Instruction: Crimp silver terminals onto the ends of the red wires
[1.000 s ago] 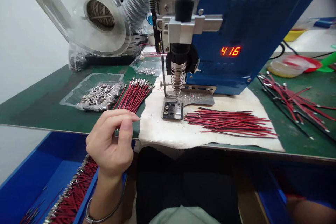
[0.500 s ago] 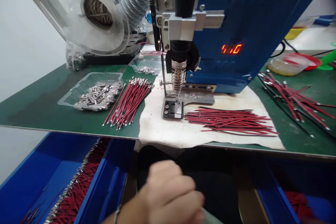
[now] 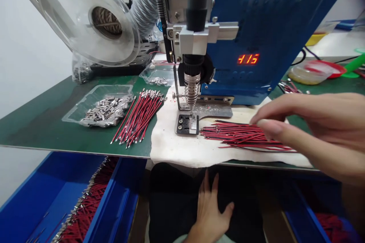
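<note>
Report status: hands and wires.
Right hand open, fingertips over loose red wires on white cloth. Left hand flat on lap, empty. Nothing between hand and wires.

The left hand point(image 3: 209, 209) and right hand point(image 3: 310, 129) are bare, with dark lap clothing point(image 3: 176, 197) and a pale green hem point(image 3: 228, 240)

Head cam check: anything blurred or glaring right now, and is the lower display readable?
Head view: right hand motion-blurred over the loose red wires; lower display smeared, roughly 415; clear reel catches soft glare; left hand below the table fairly sharp.
</note>
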